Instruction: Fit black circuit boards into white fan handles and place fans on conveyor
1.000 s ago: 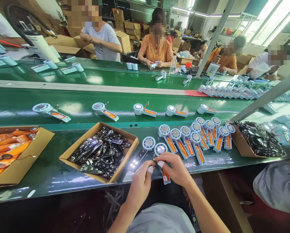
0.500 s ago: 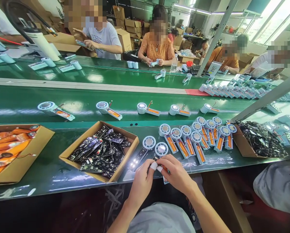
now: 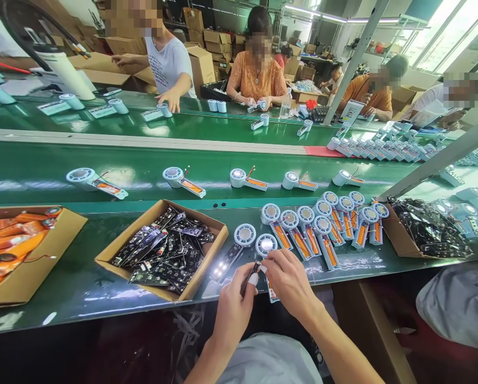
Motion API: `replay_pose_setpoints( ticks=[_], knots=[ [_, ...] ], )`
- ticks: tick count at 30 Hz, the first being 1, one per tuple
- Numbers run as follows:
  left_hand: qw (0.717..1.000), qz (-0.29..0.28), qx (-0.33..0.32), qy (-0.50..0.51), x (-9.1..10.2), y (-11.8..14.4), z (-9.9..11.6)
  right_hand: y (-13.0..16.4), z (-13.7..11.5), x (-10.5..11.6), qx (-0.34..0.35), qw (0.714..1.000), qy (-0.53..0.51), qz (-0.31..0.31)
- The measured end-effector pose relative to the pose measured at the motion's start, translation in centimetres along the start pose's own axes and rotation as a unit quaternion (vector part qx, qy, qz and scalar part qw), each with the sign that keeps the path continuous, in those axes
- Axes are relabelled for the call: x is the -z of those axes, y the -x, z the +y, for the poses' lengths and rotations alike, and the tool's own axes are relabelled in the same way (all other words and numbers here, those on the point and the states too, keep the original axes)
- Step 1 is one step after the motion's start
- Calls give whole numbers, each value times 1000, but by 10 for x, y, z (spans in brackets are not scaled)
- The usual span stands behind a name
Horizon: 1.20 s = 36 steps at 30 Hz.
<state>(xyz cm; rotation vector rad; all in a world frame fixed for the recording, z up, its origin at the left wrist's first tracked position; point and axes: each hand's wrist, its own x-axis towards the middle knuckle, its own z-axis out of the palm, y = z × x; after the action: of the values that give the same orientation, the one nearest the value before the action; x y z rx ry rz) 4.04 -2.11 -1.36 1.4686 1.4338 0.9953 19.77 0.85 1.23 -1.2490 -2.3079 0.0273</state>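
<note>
My left hand [image 3: 236, 301] is closed on a narrow black circuit board [image 3: 250, 278], held upright between thumb and fingers. My right hand [image 3: 290, 280] is pinched at the top end of that board; whatever its fingertips grip is hidden. White covers wrap a fingertip on each hand. Just beyond them lies a pale blue fan unit [image 3: 266, 245] with a round head; part of its handle with an orange battery shows under my right hand. Left of it, another fan unit [image 3: 245, 235] carries a black board with lit white lights.
A carton of black circuit boards [image 3: 201, 285] stands at left, with a carton of orange batteries [image 3: 58, 250] farther left. Several fan units [image 3: 303, 234] crowd the right, before another board carton [image 3: 403, 242]. More units lie on the green belt [image 3: 207, 154]. Co-workers sit opposite.
My hands have turned and drawn slightly apart, so the circuit board in my left hand now shows. Across the belt, a co-worker's hand has reached out to a fan unit there.
</note>
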Motion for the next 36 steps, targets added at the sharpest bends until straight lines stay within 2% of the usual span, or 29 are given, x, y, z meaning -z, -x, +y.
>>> replay_pose_setpoints(
  ticks=[3,5,8,11,15,18,21,23,26,31,36],
  knots=[
    [997,32,-68,-36,-1,1,-4,-1,-7,1,11,999,44,-7],
    [996,36,-76,-29,0,1,-6,-1,-9,1,7,998,58,-10],
    [999,21,-12,35,0,-1,-6,-3,-8,2,0,999,36,-20],
    [990,22,59,123,0,-3,-3,-5,-2,6,-6,999,-21,-29],
    [989,20,66,134,0,-4,-2,-6,-1,8,-14,999,-25,-29],
    [997,28,7,68,-1,-2,-5,-5,-7,6,-17,999,17,-40],
    [991,62,-116,-16,-2,-1,-8,-5,-11,4,-32,997,40,-52],
    [981,73,-173,-45,0,-2,-9,-5,-9,3,-36,998,18,-57],
    [983,40,-172,-41,8,-8,-9,-6,4,5,-42,995,-74,-52],
    [993,-63,-86,41,22,-19,-8,-9,27,6,-17,965,-244,-93],
    [994,-84,-57,50,25,-23,-5,-12,25,9,-46,965,-245,-86]
  ],
)
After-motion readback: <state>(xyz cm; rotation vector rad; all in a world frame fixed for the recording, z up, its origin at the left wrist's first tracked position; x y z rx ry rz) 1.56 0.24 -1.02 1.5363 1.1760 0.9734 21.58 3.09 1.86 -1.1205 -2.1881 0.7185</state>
